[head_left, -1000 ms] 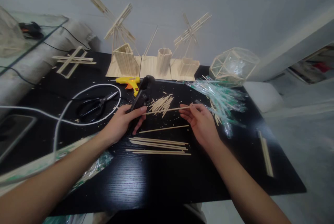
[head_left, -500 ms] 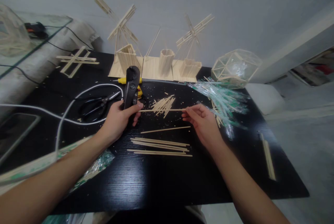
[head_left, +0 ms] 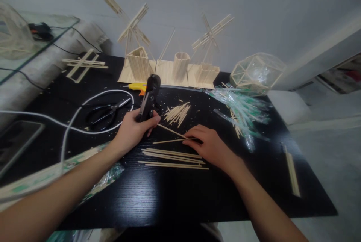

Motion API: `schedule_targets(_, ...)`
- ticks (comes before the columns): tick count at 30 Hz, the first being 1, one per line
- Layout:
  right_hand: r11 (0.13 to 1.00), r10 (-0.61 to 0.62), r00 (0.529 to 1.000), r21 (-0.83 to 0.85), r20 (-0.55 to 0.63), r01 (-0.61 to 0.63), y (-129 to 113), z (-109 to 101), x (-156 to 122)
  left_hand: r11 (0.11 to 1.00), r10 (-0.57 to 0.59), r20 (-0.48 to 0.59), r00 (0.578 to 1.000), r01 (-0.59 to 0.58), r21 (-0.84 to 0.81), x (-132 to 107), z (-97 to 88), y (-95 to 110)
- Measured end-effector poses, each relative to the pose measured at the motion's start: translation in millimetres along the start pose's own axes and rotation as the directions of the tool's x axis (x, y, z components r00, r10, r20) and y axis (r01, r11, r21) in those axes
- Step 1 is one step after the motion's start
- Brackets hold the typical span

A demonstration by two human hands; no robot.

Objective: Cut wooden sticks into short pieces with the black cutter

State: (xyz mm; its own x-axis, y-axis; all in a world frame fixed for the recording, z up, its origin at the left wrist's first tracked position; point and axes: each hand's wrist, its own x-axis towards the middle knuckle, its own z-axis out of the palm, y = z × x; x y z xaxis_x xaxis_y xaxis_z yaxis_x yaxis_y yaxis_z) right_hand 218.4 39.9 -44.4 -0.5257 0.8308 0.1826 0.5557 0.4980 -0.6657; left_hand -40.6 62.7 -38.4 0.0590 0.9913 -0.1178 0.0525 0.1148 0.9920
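Your left hand [head_left: 132,131] has its grip closed around the upright black cutter [head_left: 149,97]. Your right hand [head_left: 208,145] pinches a thin wooden stick [head_left: 170,130] against the bench [head_left: 169,197].

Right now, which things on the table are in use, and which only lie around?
In use: black cutter in left hand; thin stick in right hand; long sticks by it.
Lying around: scissors, yellow glue gun, stick windmills, plastic wrappers.
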Motion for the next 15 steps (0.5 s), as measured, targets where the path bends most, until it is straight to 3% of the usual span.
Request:
schedule_targets(5, 0.976, -0.068, 0.997, -0.202, 0.046, 0.076, 6.0, 5.1, -1.9, 0.989, 0.024, 0.008, 1.000, -0.025, 0.144, -2.2, 0.1, -0.6)
schedule_targets(15, 0.949, -0.032, 0.991, -0.307, 0.130, 0.071, -2.7, 5.5, -0.1, 0.973, 0.063, 0.000, 0.998, -0.062, 0.221, -1.9, 1.4, 0.8)
